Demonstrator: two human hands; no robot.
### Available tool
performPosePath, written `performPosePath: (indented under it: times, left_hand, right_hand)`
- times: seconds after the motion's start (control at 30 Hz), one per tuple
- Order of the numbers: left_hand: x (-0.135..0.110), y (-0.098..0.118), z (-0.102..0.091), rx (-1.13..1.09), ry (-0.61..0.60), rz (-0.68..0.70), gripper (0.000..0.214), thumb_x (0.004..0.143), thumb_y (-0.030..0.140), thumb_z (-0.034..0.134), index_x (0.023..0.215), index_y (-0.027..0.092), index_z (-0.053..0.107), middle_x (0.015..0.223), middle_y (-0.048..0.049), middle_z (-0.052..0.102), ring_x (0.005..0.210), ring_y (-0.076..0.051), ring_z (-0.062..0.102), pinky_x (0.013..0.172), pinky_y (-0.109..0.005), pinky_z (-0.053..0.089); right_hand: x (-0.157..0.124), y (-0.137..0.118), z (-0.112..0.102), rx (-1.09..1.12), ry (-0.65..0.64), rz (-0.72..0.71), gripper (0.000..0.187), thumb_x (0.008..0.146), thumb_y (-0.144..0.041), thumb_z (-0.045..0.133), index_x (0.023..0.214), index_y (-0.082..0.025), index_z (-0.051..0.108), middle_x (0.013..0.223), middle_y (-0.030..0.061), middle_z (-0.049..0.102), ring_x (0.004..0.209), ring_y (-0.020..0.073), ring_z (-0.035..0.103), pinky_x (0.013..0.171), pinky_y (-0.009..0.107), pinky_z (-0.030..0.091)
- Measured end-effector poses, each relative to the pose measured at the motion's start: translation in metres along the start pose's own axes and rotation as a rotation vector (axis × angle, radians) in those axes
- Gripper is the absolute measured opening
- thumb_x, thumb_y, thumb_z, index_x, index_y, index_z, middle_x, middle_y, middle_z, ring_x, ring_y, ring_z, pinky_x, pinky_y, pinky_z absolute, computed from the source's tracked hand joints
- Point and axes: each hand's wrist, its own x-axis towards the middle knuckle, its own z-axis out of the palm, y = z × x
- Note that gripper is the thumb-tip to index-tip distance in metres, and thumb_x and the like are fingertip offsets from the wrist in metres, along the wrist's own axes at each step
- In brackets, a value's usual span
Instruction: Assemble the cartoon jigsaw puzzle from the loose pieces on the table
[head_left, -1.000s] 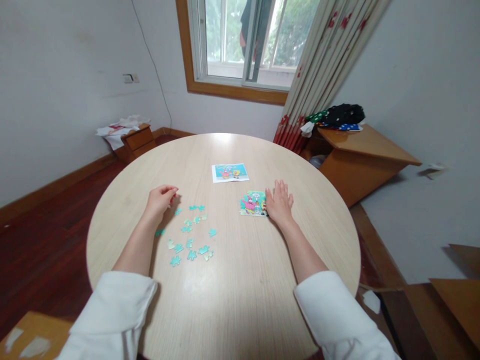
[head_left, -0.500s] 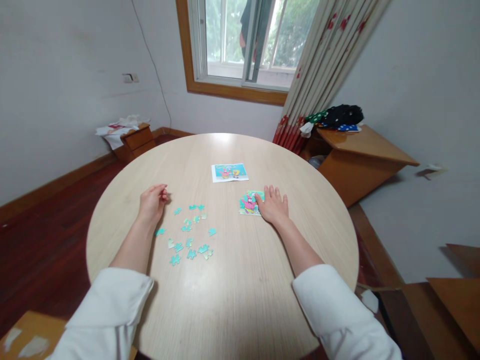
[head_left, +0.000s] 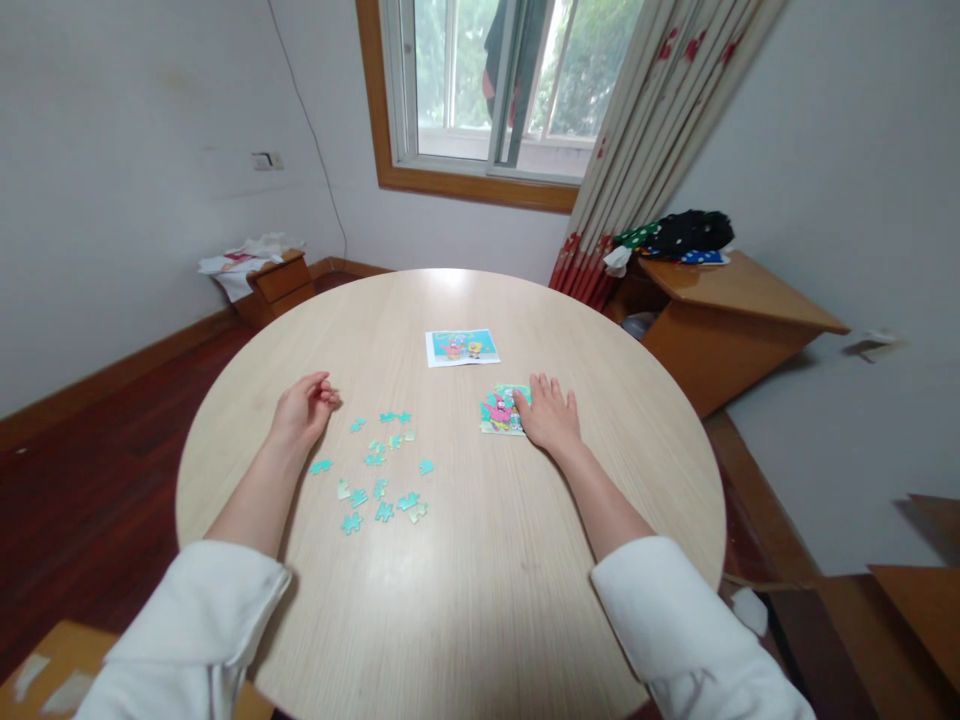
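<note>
My left hand (head_left: 301, 408) rests on its side on the table, left of the loose pieces. Its fingers are curled in, and whether anything lies inside them is hidden. Several loose teal and pale jigsaw pieces (head_left: 385, 511) are scattered to its right and nearer to me. My right hand (head_left: 553, 413) lies flat with spread fingers over the right part of a partly joined jigsaw puzzle (head_left: 498, 411). A pink starfish figure shows on the uncovered part. Beyond the puzzle lies a picture sheet (head_left: 463, 347) with a pink and a yellow cartoon figure on blue.
Everything lies on a round, light wood table (head_left: 450, 620). A wooden cabinet (head_left: 739, 310) with dark cloths on top stands at the right, beside a curtain (head_left: 637, 160). At the back left is a small drawer unit (head_left: 281, 285) with white cloth on it.
My left hand has shifted slightly left, its fingers still curled. The right hand stays on the puzzle. The whole view has moved a little.
</note>
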Motion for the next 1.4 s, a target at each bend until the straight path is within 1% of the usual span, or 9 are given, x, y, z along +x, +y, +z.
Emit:
performPosePath:
  times: [0.17, 0.27, 0.57, 0.7, 0.77, 0.87, 1.03, 1.23, 1.4]
  left_hand:
    - [-0.001, 0.005, 0.001, -0.087, 0.032, -0.064, 0.014, 0.066, 0.003, 0.053, 0.059, 0.015, 0.051, 0.048, 0.0024, 0.044, 0.044, -0.005, 0.039, 0.042, -0.016, 0.034]
    - [-0.002, 0.006, 0.001, -0.117, 0.020, -0.076, 0.014, 0.066, 0.003, 0.054, 0.059, 0.015, 0.051, 0.049, 0.0031, 0.042, 0.044, -0.005, 0.037, 0.042, -0.016, 0.034]
    - [0.000, 0.006, -0.004, -0.117, 0.003, -0.090, 0.014, 0.063, 0.004, 0.056, 0.060, 0.016, 0.050, 0.051, 0.0044, 0.039, 0.044, -0.005, 0.037, 0.043, -0.016, 0.033]
    - [-0.001, 0.008, -0.002, -0.093, 0.021, -0.094, 0.013, 0.061, 0.004, 0.056, 0.059, 0.016, 0.050, 0.049, 0.0045, 0.040, 0.043, -0.005, 0.036, 0.043, -0.016, 0.033]
    - [-0.003, 0.008, 0.000, -0.057, 0.044, -0.054, 0.011, 0.061, 0.007, 0.056, 0.059, 0.016, 0.051, 0.047, 0.0051, 0.040, 0.042, -0.004, 0.034, 0.041, -0.016, 0.031]
    - [-0.006, 0.007, 0.002, 0.057, 0.062, 0.059, 0.004, 0.063, 0.013, 0.057, 0.061, 0.015, 0.054, 0.046, 0.0055, 0.043, 0.040, -0.004, 0.034, 0.041, -0.017, 0.030]
    - [-0.007, -0.001, 0.003, 0.399, 0.100, 0.243, 0.010, 0.065, 0.024, 0.059, 0.062, 0.015, 0.057, 0.046, 0.0053, 0.046, 0.041, -0.006, 0.038, 0.041, -0.018, 0.028]
    - [-0.012, -0.004, 0.006, 0.738, 0.151, 0.451, 0.010, 0.063, 0.026, 0.060, 0.062, 0.017, 0.059, 0.056, 0.0028, 0.054, 0.054, -0.011, 0.048, 0.053, -0.022, 0.038]
    - [-0.014, -0.003, 0.007, 0.835, 0.122, 0.478, 0.012, 0.063, 0.029, 0.062, 0.062, 0.018, 0.059, 0.057, 0.0029, 0.055, 0.056, -0.012, 0.049, 0.057, -0.024, 0.039]
  right_hand:
    - [0.004, 0.006, -0.001, 0.198, 0.062, 0.033, 0.058, 0.097, -0.042, 0.017, 0.147, -0.015, 0.030, 0.154, 0.0095, 0.029, 0.143, 0.0194, 0.022, 0.117, 0.045, 0.012]
    - [0.006, 0.008, -0.001, 0.260, 0.086, 0.048, 0.056, 0.097, -0.039, 0.016, 0.145, -0.015, 0.034, 0.152, 0.0087, 0.032, 0.142, 0.0184, 0.025, 0.116, 0.044, 0.014]
    - [0.004, 0.009, 0.001, 0.196, 0.047, 0.001, 0.056, 0.098, -0.036, 0.014, 0.145, -0.013, 0.033, 0.152, 0.0099, 0.032, 0.142, 0.0188, 0.025, 0.117, 0.043, 0.013]
    - [0.004, 0.009, 0.001, 0.182, 0.040, -0.020, 0.054, 0.098, -0.036, 0.020, 0.144, -0.012, 0.034, 0.151, 0.0106, 0.033, 0.142, 0.0206, 0.025, 0.116, 0.046, 0.013]
    - [0.004, 0.008, 0.000, 0.180, 0.036, -0.028, 0.053, 0.098, -0.035, 0.023, 0.144, -0.012, 0.034, 0.151, 0.0112, 0.033, 0.142, 0.0214, 0.025, 0.116, 0.047, 0.012]
    - [0.004, 0.008, 0.000, 0.179, 0.028, -0.033, 0.053, 0.098, -0.036, 0.024, 0.144, -0.012, 0.034, 0.152, 0.0117, 0.033, 0.142, 0.0215, 0.024, 0.116, 0.047, 0.012]
    - [0.004, 0.008, 0.000, 0.169, 0.020, -0.029, 0.053, 0.098, -0.036, 0.024, 0.144, -0.013, 0.033, 0.152, 0.0112, 0.032, 0.143, 0.0212, 0.024, 0.116, 0.046, 0.012]
    - [0.005, 0.009, 0.001, 0.141, 0.027, -0.039, 0.052, 0.098, -0.036, 0.023, 0.144, -0.014, 0.034, 0.151, 0.0112, 0.033, 0.142, 0.0207, 0.025, 0.116, 0.047, 0.013]
    - [0.005, 0.009, 0.001, 0.134, 0.033, -0.045, 0.052, 0.098, -0.036, 0.023, 0.144, -0.015, 0.035, 0.151, 0.0109, 0.033, 0.142, 0.0208, 0.025, 0.116, 0.047, 0.014]
